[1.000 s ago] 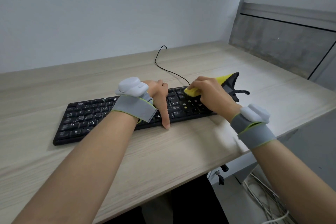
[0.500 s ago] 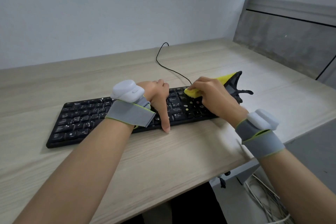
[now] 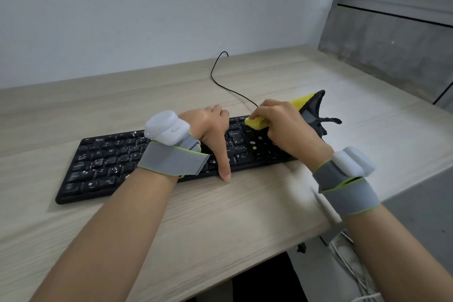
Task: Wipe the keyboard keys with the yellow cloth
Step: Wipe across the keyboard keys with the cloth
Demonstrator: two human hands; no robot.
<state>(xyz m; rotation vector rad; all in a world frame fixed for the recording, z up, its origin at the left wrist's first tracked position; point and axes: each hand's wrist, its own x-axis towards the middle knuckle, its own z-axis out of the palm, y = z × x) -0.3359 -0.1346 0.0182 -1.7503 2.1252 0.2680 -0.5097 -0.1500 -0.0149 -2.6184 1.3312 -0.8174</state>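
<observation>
While your left hand (image 3: 210,127) braces the keyboard (image 3: 157,157) on the counter (image 3: 220,216), your right hand (image 3: 284,127) still grips the yellow cloth (image 3: 256,123) on the upper-right keys; leftward keys remain unwiped.

Light wood-grain counter (image 3: 220,216) before me, set against a plain pale blue-grey wall (image 3: 147,12). To my right, grey panelling (image 3: 392,44); beneath the counter edge, white cables (image 3: 355,274) on a pale floor.
</observation>
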